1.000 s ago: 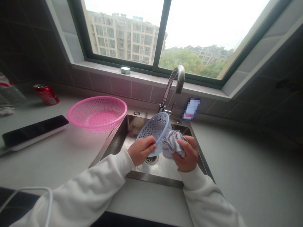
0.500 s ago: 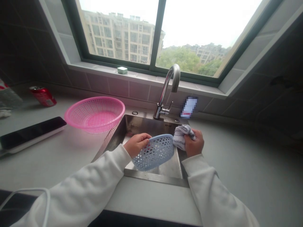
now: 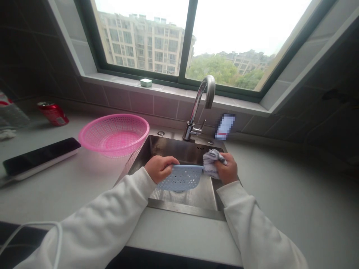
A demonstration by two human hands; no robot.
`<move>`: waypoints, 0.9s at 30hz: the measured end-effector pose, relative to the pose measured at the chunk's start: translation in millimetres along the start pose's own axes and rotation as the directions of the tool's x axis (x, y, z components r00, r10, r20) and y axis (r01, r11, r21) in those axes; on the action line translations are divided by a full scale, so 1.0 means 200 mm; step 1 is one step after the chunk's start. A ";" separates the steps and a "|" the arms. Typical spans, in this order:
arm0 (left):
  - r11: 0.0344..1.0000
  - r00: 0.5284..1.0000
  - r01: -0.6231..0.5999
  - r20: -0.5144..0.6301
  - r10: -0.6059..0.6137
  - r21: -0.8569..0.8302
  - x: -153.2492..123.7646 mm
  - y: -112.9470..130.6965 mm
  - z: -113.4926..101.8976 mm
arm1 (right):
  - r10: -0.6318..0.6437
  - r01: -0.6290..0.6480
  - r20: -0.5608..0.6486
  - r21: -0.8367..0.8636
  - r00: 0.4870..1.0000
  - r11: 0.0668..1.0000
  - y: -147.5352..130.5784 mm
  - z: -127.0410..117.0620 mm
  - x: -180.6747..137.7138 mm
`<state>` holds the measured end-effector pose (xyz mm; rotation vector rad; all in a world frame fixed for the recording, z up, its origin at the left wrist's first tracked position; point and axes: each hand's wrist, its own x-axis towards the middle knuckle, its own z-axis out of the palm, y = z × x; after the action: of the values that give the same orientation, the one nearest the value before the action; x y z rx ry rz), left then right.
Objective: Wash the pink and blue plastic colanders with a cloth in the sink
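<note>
Over the sink [image 3: 193, 215], my left hand [image 3: 159, 169] grips the rim of a light blue plastic basket [image 3: 183, 178] pierced with small holes. The basket is tilted so that its side faces me. My right hand [image 3: 227, 170] is closed around a bunched white and grey cloth [image 3: 211, 163]. The cloth touches the right end of the basket's rim. Part of the basket's left end is hidden behind my left hand.
A pink colander [image 3: 114, 136] stands left of the sink. Behind the sink rises a curved faucet [image 3: 196, 102]. On the left counter are a red can [image 3: 53, 113], a black-topped white device [image 3: 42, 157] and a clear bottle [image 3: 11, 112]. A blurred phone-like screen [image 3: 225, 126] leans against the back wall.
The blue basket has turned, its rim now nearly level and its side less tall in view. My right hand with the cloth has shifted slightly left.
</note>
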<state>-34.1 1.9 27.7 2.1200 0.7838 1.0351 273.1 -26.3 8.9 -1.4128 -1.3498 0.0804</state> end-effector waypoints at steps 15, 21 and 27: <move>0.707 0.803 -0.596 0.308 0.510 0.382 0.10 0.06 0.08 | 0.096 -0.318 0.660 0.225 0.745 0.921 -0.21 0.17 -0.13; 0.675 0.928 -0.267 -0.005 0.372 0.687 0.07 0.02 0.16 | 0.247 -0.613 0.716 0.308 0.653 0.728 -0.25 0.21 -0.17; 0.856 0.811 0.517 -0.308 -0.497 -0.019 0.06 -0.06 0.22 | 0.394 -0.713 0.604 0.495 0.693 0.497 -0.27 0.22 -0.17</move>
<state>5.8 6.7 2.6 1.6631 1.4611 1.0491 196.2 -37.4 10.9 -1.1135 -0.9130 1.3081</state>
